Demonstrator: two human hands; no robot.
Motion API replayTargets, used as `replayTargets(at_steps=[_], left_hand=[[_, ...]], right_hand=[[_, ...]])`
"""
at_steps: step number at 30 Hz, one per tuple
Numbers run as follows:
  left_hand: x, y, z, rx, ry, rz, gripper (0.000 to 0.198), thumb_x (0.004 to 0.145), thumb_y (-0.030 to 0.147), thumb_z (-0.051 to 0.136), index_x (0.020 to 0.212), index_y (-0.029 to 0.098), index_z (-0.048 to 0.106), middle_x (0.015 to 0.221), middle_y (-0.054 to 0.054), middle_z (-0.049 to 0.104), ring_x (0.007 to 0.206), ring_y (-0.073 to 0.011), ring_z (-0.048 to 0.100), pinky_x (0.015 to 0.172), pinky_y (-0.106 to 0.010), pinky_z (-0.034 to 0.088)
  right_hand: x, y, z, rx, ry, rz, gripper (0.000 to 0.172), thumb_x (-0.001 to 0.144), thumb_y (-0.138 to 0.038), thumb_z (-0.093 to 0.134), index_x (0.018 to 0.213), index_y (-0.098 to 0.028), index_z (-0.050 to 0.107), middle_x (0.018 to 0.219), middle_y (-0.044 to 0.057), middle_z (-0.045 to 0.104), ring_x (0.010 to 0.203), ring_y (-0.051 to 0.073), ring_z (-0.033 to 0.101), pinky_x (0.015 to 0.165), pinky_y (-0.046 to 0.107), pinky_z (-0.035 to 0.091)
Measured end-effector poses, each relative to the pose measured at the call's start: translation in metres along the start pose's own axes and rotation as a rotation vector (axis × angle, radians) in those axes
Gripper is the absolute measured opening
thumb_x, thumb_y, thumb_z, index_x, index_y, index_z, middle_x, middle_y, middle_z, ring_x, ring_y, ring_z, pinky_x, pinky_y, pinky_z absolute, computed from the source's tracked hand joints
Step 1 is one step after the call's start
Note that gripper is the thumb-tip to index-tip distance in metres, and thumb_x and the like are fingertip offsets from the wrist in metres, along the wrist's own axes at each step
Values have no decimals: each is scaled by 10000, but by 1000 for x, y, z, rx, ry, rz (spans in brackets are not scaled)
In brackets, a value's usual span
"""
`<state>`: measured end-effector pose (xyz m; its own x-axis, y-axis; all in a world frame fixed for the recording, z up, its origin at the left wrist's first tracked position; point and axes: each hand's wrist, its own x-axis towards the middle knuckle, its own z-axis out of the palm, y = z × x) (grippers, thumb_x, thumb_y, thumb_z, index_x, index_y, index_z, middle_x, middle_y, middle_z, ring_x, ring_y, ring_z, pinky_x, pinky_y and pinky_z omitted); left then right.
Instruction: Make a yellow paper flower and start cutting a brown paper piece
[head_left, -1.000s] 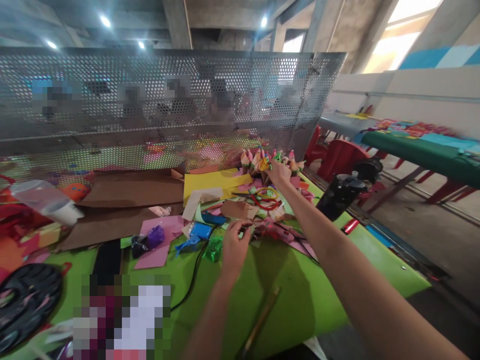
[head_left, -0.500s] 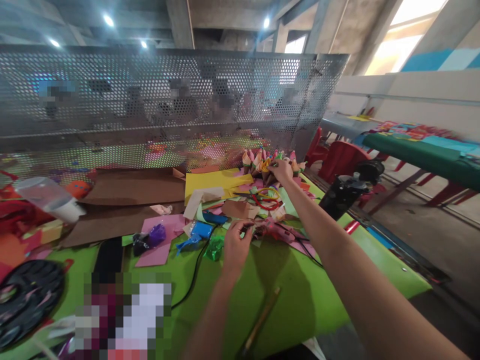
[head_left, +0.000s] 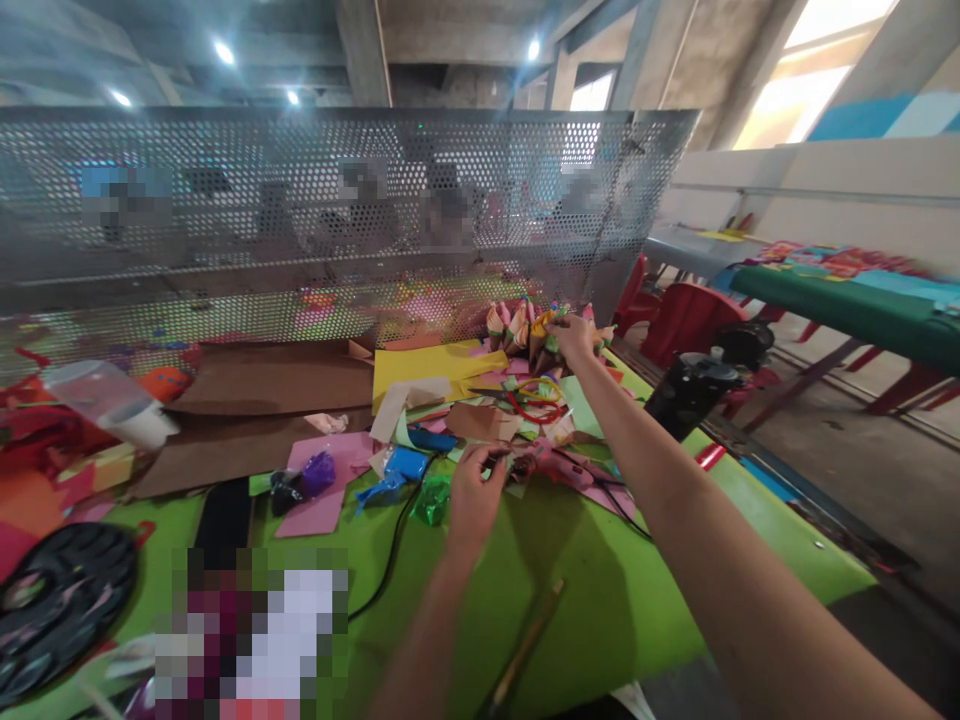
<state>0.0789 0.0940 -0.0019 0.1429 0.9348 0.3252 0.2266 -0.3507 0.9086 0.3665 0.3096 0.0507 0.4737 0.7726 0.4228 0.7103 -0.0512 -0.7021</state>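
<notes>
Brown and peach paper cones with swirled tops (head_left: 519,332) stand bunched at our outstretched right hand (head_left: 574,338), its fingertips drawn together, though we cannot tell whether they grip one. Our left hand (head_left: 478,490), fingers curled, is nearer us, just left of a pink, gun-shaped plastic tool (head_left: 564,466), and we cannot tell whether it holds anything. We judge the step in hand to be placing or adjusting one cone among its neighbours, so the next move calls for a light touch that topples none.
</notes>
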Motion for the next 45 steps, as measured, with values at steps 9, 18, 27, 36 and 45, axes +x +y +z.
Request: replayTargets(at_steps=[9,18,27,36,45], left_hand=[[0,-4,1,12,-1,9,151,883,159,625,951,209,751,1009,-70,765,975,-217,701,933,-364,527],[-1,-5,3,2,-13,9,139,877,178,631,940,209,751,1003,-68,774,963,-211,705,924,-359,532],[0,-1,2,-15,-38,-11,152,887,191,630,976,208,752,1027,-85,775,996,-224,707,939,-376,530],[0,9,1,-166,-19,-65,234,878,250,646,1087,180,723,1052,-96,775,972,-214,717,890,-347,558],[-42,103,-17,-649,-201,-52,390,866,467,730,1170,223,704,1011,-65,741,959,-216,689,887,-344,564]], right_hand=[[-1,-8,-7,24,63,56,224,743,-315,659,880,-190,784,837,49,764,793,224,656,710,297,474],[-18,-16,-5,-48,-18,88,219,773,-305,673,909,-176,786,896,72,778,822,227,677,725,302,478],[-44,-33,-21,-116,-29,64,238,828,-290,620,976,-187,775,972,109,783,868,245,683,719,302,475],[-113,-65,-86,7,-171,-124,329,879,-445,581,891,-174,766,866,101,776,815,249,676,731,316,493],[-307,-12,-188,309,-530,14,450,866,-669,566,948,-305,817,737,58,742,600,224,642,509,323,507]])
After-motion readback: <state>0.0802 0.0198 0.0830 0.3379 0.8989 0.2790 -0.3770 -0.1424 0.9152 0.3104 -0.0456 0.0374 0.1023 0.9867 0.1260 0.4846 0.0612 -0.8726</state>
